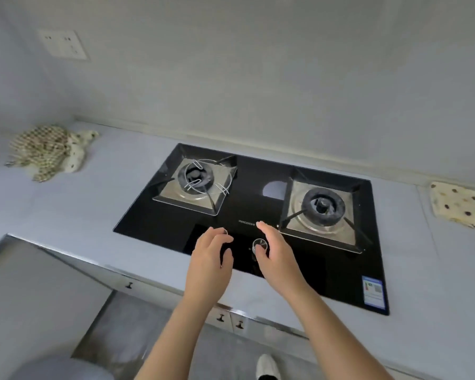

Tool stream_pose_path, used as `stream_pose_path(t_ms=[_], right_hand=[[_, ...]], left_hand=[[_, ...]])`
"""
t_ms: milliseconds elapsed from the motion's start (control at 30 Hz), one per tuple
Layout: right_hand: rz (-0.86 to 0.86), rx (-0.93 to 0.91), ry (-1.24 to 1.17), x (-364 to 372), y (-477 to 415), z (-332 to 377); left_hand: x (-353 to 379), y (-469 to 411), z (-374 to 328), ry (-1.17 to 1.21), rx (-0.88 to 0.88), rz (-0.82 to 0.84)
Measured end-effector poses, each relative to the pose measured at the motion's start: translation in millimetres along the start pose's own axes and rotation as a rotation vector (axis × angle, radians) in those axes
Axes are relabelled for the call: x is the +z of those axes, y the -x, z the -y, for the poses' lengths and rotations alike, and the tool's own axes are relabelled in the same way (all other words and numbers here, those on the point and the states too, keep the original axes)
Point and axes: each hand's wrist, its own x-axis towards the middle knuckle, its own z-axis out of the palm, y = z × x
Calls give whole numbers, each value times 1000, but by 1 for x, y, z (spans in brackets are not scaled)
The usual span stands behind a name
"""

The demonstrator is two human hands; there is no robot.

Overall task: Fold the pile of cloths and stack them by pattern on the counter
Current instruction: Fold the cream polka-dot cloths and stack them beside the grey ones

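Cloths (47,152) lie checked and crumpled at the far left of the counter (66,215); the hob (247,215) fills its middle, and a folded spotted cloth (455,205) sits far right. My left hand (210,259) and right hand (274,253) hover empty over the hob's front, fingers relaxed, a knob (259,244) between them, perhaps untouched.

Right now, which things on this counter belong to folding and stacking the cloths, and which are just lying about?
Part of the job:
unfolded cloth pile, far left
folded dotted cloth, far right
counter they lie on

Just lying about:
gas hob
knob on the hob
wall socket
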Motion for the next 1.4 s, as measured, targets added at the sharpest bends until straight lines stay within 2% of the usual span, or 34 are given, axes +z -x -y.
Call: stream_pose_path(t_ms=[200,300,533,800,1067,1167,1233,1300,1400], right_hand=[[83,-28,37,62,-59,38],[154,-60,17,99,-103,59],[315,-187,101,187,-221,141],[489,-170,200,301,-324,202],[404,-110,331,439,-437,262],[368,-217,378,496,-475,279],[327,-319,518,522,-499,280],[249,-414,661,541,-516,275],[155,-486,696,547,-529,264]], left_hand=[[-56,-32,68,-6,-114,-51],[-87,-63,111,-81,-157,-70],[-161,-136,213,-154,-317,-144],[-239,-209,366,-332,-332,-23],[-295,-341,501,-460,-204,102],[-301,-381,541,-587,-107,132],[-300,-400,565,-662,-95,138],[-298,-412,591,-671,-110,126],[-293,-418,615,-655,-92,72]])
